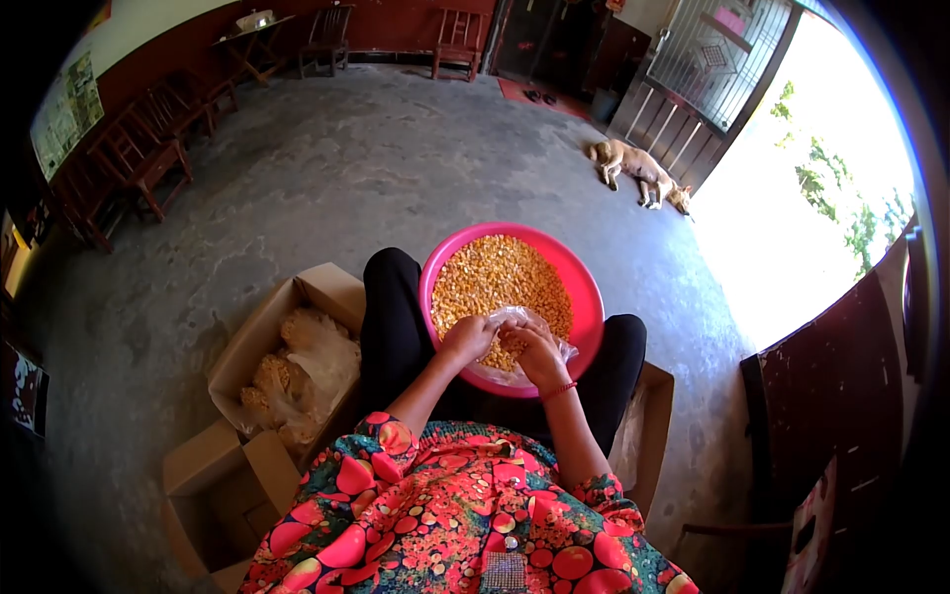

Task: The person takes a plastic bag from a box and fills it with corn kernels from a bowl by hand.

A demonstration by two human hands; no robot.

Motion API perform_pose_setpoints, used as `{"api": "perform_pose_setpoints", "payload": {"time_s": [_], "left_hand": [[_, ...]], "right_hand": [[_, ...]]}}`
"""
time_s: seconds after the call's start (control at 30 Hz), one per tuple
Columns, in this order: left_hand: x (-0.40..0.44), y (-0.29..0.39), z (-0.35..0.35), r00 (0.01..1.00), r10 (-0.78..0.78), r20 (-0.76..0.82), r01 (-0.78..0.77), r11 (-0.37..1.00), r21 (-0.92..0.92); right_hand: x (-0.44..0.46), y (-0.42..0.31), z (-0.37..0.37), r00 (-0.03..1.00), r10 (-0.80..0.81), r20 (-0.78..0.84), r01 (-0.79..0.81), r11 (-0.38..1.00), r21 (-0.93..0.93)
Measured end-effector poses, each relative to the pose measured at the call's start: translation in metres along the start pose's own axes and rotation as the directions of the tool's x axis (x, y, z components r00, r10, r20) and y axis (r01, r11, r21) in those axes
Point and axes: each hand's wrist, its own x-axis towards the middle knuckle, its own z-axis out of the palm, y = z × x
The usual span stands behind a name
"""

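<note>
A pink basin full of yellow corn kernels sits between my knees. Over its near side is a clear plastic bag, its film spreading beneath and beside both hands. My left hand is closed on the bag's left edge, with the fingertips partly hidden. Curled inward at the bag's right side, my right hand grips the film; a red bracelet circles that wrist. Some kernels show between the hands, but I cannot make out whether they lie inside the bag or below it.
Left of my legs, a cardboard box holds filled clear bags. Another open carton stands nearer. A further cardboard box is at my right. A dog lies by the open door. Wooden chairs line the wall.
</note>
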Motion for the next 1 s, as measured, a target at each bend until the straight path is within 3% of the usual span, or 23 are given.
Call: {"api": "perform_pose_setpoints", "payload": {"time_s": [0.03,0.07,0.13,0.17,0.23,0.33,0.47,0.57,0.6,0.67,0.7,0.77,0.83,0.87,0.93,1.0], "left_hand": [[0.000,0.000,0.000,1.000,-0.006,0.002,0.006,1.000,-0.009],[0.000,0.000,0.000,1.000,-0.012,0.004,0.012,1.000,-0.017],[-0.001,0.001,-0.001,1.000,-0.006,-0.004,0.006,1.000,-0.015],[-0.001,0.001,-0.001,1.000,0.000,-0.013,0.000,1.000,-0.014],[-0.001,0.001,-0.003,1.000,0.010,0.004,-0.010,1.000,-0.021],[0.001,-0.004,0.000,0.999,0.044,0.006,-0.043,0.999,-0.027],[0.001,-0.004,0.004,1.000,0.019,0.010,-0.018,0.996,-0.090],[-0.002,0.002,0.000,1.000,-0.001,0.031,0.005,0.995,-0.098],[-0.001,0.001,0.001,0.999,-0.001,0.032,0.004,0.995,-0.097],[0.001,-0.005,0.004,0.996,-0.014,0.089,0.027,0.989,-0.149],[0.002,-0.007,0.005,0.996,-0.014,0.090,0.027,0.989,-0.146],[0.003,-0.011,0.009,0.999,0.038,0.036,-0.034,0.994,-0.104],[0.004,-0.015,0.010,0.997,0.037,0.064,-0.031,0.996,-0.080],[0.005,-0.015,0.010,0.996,0.041,0.083,-0.036,0.998,-0.058],[0.004,-0.008,0.004,0.995,0.018,0.101,-0.010,0.996,-0.085],[0.001,-0.002,0.000,0.993,-0.008,0.119,0.022,0.993,-0.114]], "right_hand": [[0.002,0.004,-0.004,0.999,-0.010,0.038,0.015,0.992,-0.122],[0.003,0.008,-0.009,0.999,-0.011,0.037,0.015,0.993,-0.121],[-0.002,0.005,0.001,0.998,-0.055,-0.038,0.040,0.945,-0.326],[-0.002,0.005,0.001,0.998,-0.056,-0.038,0.040,0.945,-0.325],[-0.002,0.002,0.005,0.987,-0.160,0.022,0.144,0.806,-0.575],[-0.005,-0.020,0.018,0.985,-0.159,-0.062,0.096,0.815,-0.571],[0.024,-0.027,-0.019,0.891,-0.451,-0.054,0.312,0.695,-0.647],[0.036,-0.036,-0.051,0.816,-0.568,-0.107,0.111,0.336,-0.935],[0.037,-0.035,-0.063,0.815,-0.569,-0.108,0.111,0.336,-0.935],[0.040,-0.023,-0.095,0.897,-0.428,-0.110,-0.139,-0.037,-0.990],[0.038,-0.017,-0.102,0.920,-0.380,-0.097,-0.150,-0.113,-0.982],[0.046,-0.001,-0.110,0.939,-0.317,-0.135,-0.181,-0.119,-0.976],[0.053,0.014,-0.117,0.958,-0.160,-0.237,-0.267,-0.200,-0.943],[0.056,0.020,-0.123,0.957,-0.162,-0.239,-0.269,-0.198,-0.943],[0.055,0.022,-0.121,0.998,-0.040,-0.054,-0.058,-0.115,-0.992],[0.048,0.017,-0.113,1.000,-0.011,0.006,0.005,-0.161,-0.987]]}}
